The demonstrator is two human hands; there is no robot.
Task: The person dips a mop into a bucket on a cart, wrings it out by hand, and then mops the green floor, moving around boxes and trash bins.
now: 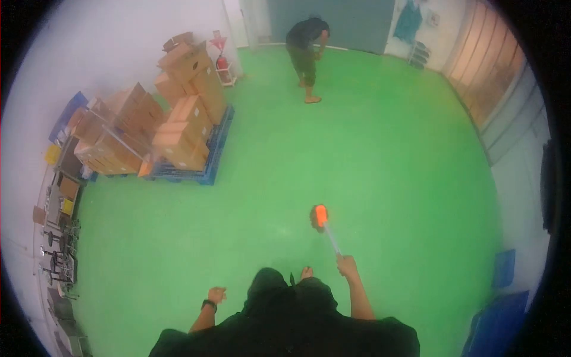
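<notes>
My right hand [347, 268] is closed around the pale handle of a long-handled brush [322, 215]. Its orange head, with a dark fringe along one side, is out ahead of me over the green floor [380, 178]. On the other side of my body, my left hand [217, 294] hangs free over the floor, fingers loosely bent and nothing visible in them. A dark watch or band [209, 305] circles that wrist.
Cardboard boxes [178, 146] are stacked on a blue pallet [215, 156] to the left. A fire extinguisher [222, 63] stands by the wall. Another person [306, 44] bends forward at the back. Stools [56, 256] line the left wall; blue bins [496, 324] sit at the right.
</notes>
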